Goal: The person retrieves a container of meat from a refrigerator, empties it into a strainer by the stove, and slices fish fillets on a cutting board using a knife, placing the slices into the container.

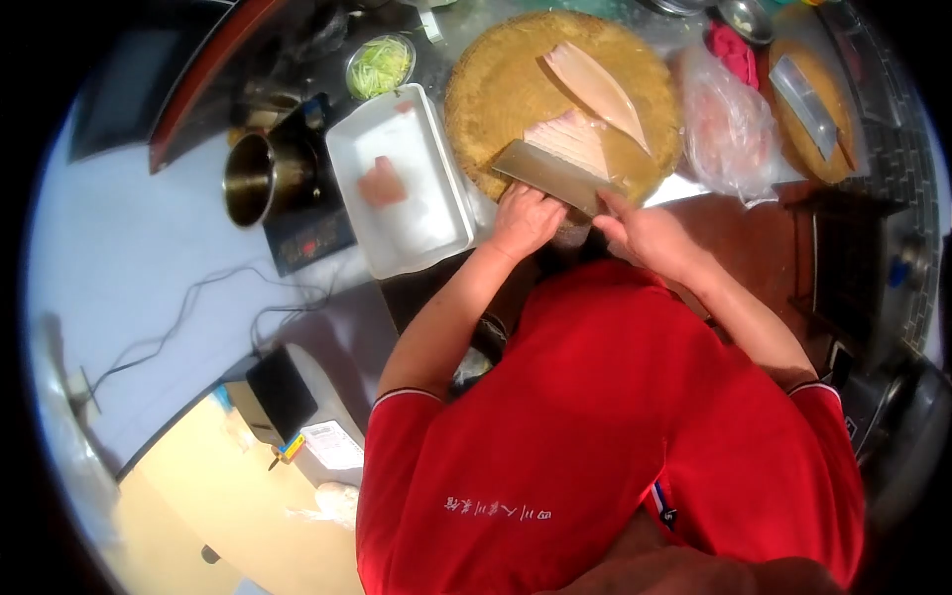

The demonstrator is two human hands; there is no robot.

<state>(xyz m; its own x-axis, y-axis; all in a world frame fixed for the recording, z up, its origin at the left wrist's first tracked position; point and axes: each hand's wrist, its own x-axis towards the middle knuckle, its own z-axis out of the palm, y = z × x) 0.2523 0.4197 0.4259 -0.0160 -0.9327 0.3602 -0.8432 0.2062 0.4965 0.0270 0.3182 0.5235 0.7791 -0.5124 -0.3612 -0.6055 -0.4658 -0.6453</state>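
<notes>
Your right hand [647, 238] grips the cleaver [555, 180] near the round chopping board's [486, 79] near edge; your left hand [531, 216] bends beside the blade, its hold hidden. Scored pale meat [570, 139] lies just beyond, a longer piece [595, 91] towards the board's right edge.

A single head-worn view is presented, taken from above and directed forward and steeply downward over the wearer's own body. The red shirt [585, 416] is seen from close by, and much of the lower frame is filled by it. The left hand [529, 218] and right hand [647, 238] are placed near the centre, with the round board [486, 99] beyond them. A very wide, curved field is covered, bounded by black.
</notes>
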